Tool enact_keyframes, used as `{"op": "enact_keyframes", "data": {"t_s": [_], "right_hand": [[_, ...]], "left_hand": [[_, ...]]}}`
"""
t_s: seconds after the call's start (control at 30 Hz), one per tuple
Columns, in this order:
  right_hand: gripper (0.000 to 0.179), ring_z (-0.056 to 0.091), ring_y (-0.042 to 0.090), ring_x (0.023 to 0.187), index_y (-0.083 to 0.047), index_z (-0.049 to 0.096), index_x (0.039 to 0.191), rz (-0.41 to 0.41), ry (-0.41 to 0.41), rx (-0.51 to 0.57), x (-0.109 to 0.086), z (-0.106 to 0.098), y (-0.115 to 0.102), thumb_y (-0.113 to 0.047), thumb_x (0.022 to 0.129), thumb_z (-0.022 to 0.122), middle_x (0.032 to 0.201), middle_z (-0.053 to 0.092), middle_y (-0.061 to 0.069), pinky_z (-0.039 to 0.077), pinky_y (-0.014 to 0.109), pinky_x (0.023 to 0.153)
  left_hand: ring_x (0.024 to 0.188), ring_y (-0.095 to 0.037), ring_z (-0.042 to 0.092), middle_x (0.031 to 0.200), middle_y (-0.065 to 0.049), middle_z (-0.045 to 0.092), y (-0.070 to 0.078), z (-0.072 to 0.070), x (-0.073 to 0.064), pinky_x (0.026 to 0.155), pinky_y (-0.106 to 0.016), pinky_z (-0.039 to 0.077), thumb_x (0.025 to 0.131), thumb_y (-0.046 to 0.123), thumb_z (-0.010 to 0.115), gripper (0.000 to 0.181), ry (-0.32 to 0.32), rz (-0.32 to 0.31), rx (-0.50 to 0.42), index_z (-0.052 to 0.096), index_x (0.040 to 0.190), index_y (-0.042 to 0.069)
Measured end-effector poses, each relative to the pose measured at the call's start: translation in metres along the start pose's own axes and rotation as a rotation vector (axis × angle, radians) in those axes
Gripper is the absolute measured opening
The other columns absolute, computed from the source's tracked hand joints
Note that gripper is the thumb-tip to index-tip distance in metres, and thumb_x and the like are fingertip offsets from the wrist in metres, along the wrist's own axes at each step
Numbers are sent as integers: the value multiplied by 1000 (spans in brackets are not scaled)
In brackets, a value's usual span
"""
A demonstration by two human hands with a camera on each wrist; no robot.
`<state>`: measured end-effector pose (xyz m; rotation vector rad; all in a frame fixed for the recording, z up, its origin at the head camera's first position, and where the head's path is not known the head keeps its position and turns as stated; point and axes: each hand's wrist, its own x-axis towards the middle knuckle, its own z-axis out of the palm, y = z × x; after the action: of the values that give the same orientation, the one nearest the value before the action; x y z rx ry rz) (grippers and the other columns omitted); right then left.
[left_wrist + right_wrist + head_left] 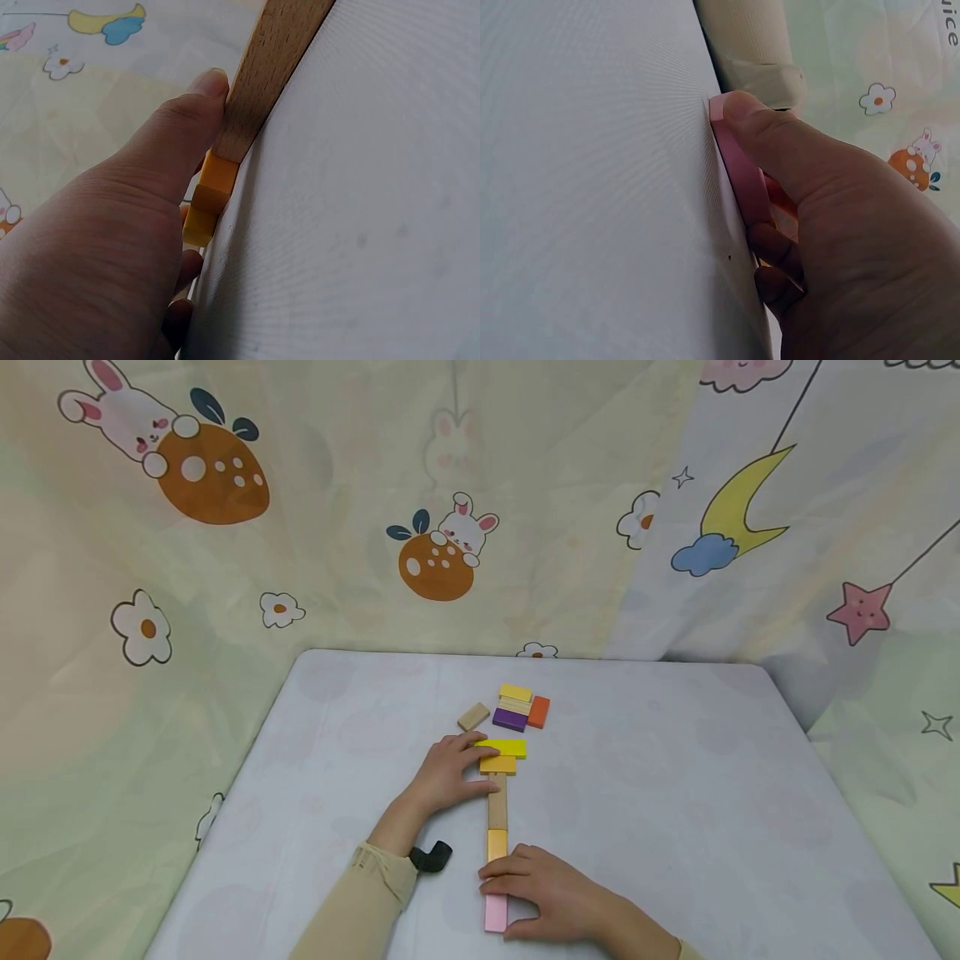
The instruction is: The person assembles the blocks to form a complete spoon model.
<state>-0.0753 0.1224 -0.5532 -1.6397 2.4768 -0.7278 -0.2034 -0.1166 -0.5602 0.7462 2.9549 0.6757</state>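
A straight line of wooden blocks runs toward me in the head view. At its far end a bright yellow block (512,748) lies crosswise above an orange-yellow block (498,766). A natural wood block (498,806), a light orange block (497,845) and a pink block (496,914) follow. My left hand (452,774) rests at the far end, its fingers over the yellow blocks and its thumb touching the natural wood block. My right hand (555,893) pinches the pink block, the thumb at its near end (742,161) and the fingertips by its far end.
Behind the line lie a loose natural wood block (473,717), a purple block (510,720), an orange-red block (538,712), a yellow block (516,692) and pale wood blocks (515,705). A black device (432,857) sits at my left wrist. Printed cloth (337,527) hangs behind the table (675,777).
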Motion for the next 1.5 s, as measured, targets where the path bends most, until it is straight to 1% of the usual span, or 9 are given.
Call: {"op": "enact_keyframes", "data": {"t_s": [0.43, 0.6, 0.77, 0.87, 0.97, 1.03, 1.13, 1.3, 1.5], "right_hand": [[51, 47, 3, 122, -32, 55, 136, 35, -35, 5, 0, -1, -2, -57, 92, 60, 143, 51, -17, 46, 27, 101], [53, 48, 4, 121, -33, 53, 139, 41, -73, -8, 1, -3, -3, -58, 92, 58, 146, 48, -16, 47, 27, 101], [55, 47, 7, 129, -36, 50, 142, 98, -92, 15, 0, -11, -4, -59, 92, 57, 151, 44, -14, 47, 33, 104], [51, 47, 11, 133, -36, 53, 139, 190, -50, 23, 1, -21, -1, -56, 92, 60, 150, 45, -13, 48, 38, 105], [47, 47, 14, 134, -35, 57, 136, 350, 3, 29, 4, -37, 8, -51, 92, 64, 149, 45, -12, 47, 44, 106], [46, 45, 15, 135, -34, 58, 135, 478, 42, 37, 8, -50, 19, -47, 92, 66, 149, 45, -12, 46, 46, 107], [47, 43, 19, 138, -29, 59, 135, 606, 138, 27, 13, -66, 46, -42, 91, 69, 150, 45, -8, 43, 49, 110], [51, 52, 28, 128, -19, 56, 139, 707, 275, 12, 22, -87, 97, -36, 93, 69, 151, 43, 4, 47, 50, 105], [58, 56, 32, 120, -15, 47, 145, 813, 317, 99, 30, -103, 139, -35, 94, 67, 154, 38, 10, 49, 51, 101]], "left_hand": [[134, -24, 44, 150, 8, 45, 0, 1, 0, 112, -50, 36, 83, 69, 63, 61, -4, -1, -1, 57, 136, 40], [134, -23, 43, 151, 9, 44, -2, 1, 0, 112, -50, 36, 83, 70, 61, 61, -7, -6, 4, 56, 136, 41], [135, -23, 43, 151, 9, 43, -2, 1, 0, 112, -51, 36, 83, 71, 61, 61, -11, -11, 7, 56, 136, 41], [135, -23, 43, 152, 9, 43, -2, 1, 0, 112, -51, 36, 83, 71, 62, 61, -16, -11, 4, 56, 137, 41], [135, -24, 42, 152, 9, 43, -2, 1, 0, 113, -51, 35, 83, 71, 61, 62, -20, -15, 7, 56, 137, 41], [135, -24, 42, 152, 9, 43, -1, 0, 1, 113, -52, 35, 83, 72, 60, 62, -22, -17, 9, 55, 137, 42], [135, -24, 43, 152, 8, 43, -1, 0, 1, 112, -52, 35, 83, 73, 59, 63, -22, -20, 13, 55, 137, 42], [134, -23, 43, 152, 9, 43, -3, 1, 1, 112, -50, 36, 82, 73, 60, 63, -19, -18, 7, 56, 137, 42], [134, -23, 43, 151, 9, 43, -4, 1, 1, 112, -49, 36, 83, 72, 60, 62, -18, -1, -6, 56, 137, 41]]}}
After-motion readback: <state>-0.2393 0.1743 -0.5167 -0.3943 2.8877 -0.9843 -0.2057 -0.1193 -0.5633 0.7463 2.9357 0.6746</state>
